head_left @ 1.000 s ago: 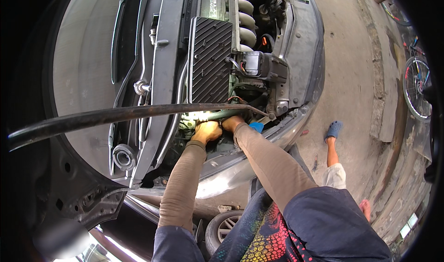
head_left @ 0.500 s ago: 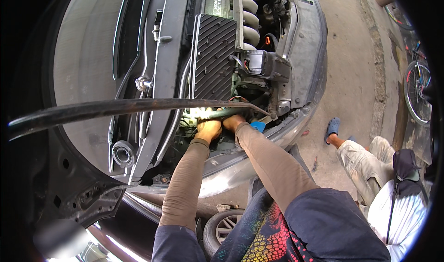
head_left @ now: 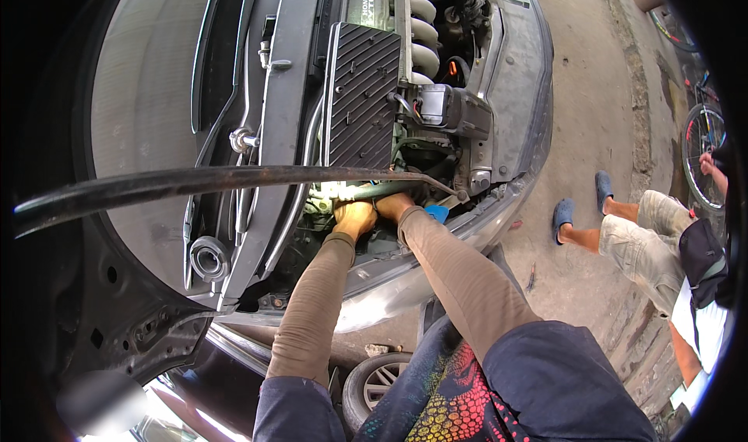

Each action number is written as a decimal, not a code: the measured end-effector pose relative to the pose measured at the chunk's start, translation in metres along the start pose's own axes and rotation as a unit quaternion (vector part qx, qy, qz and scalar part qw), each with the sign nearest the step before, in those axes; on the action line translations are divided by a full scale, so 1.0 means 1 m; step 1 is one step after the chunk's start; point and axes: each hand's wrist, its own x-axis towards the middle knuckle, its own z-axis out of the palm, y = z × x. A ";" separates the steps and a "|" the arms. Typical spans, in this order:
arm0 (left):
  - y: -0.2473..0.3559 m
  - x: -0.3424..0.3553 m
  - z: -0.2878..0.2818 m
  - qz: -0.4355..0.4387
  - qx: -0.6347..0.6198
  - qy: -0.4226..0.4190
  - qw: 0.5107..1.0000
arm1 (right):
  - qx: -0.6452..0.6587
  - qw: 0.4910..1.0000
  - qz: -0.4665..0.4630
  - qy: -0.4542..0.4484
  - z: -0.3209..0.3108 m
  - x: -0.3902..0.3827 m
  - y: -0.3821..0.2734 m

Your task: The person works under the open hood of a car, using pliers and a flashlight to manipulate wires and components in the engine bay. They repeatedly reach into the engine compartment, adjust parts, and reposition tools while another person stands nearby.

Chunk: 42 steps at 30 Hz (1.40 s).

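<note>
Both my arms reach down into a car's engine bay. My left hand [head_left: 355, 217] is low beside a thick greyish hose [head_left: 382, 189], its knuckles toward me and its fingertips hidden. Just to its right, my right hand [head_left: 393, 206] goes under the same hose, and its fingers are out of sight among the parts. What either hand grips cannot be made out. A blue piece [head_left: 438, 213] lies by my right wrist. Beyond the hose is a ribbed black engine cover [head_left: 362, 95]. Light falls on pale fittings [head_left: 331, 198] left of my hands.
A dark metal rod [head_left: 195, 178] crosses above the bay, just over my hands. Pale intake pipes [head_left: 423, 33] and a black box [head_left: 444, 107] lie farther off. At right, a person in light shorts [head_left: 635, 243] stands near a bicycle [head_left: 703, 157]. A wheel [head_left: 374, 387] lies below me.
The person at right has shifted rightward, and both blue clogs now show. Another hand has come into view by the bicycle. My hands stay almost in the same place.
</note>
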 end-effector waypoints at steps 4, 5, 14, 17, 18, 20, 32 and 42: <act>0.005 0.001 -0.004 -0.020 -0.015 0.000 1.000 | -0.073 0.997 0.026 -0.030 -0.011 -0.011 -0.008; 0.005 0.001 -0.006 -0.020 -0.016 -0.007 1.000 | -0.096 0.993 0.044 -0.046 -0.014 -0.014 -0.011; -0.002 0.008 0.005 -0.008 -0.041 0.067 0.997 | -0.204 0.967 0.102 -0.110 -0.018 -0.017 -0.017; -0.005 0.011 0.012 -0.003 -0.040 0.099 0.994 | -0.182 0.973 0.121 -0.080 -0.021 -0.021 -0.019; -0.004 0.012 0.012 -0.009 -0.024 0.098 0.995 | -0.186 0.973 0.113 -0.080 -0.021 -0.023 -0.019; -0.003 0.015 0.012 -0.030 -0.014 0.082 0.996 | -0.196 0.974 0.092 -0.072 -0.021 -0.023 -0.019; -0.006 0.021 0.015 -0.017 0.019 0.080 0.996 | -0.198 0.968 0.038 -0.147 -0.008 0.000 0.003; -0.002 0.001 -0.007 0.036 -0.099 0.063 0.992 | -0.201 0.974 0.086 -0.059 -0.007 -0.007 -0.002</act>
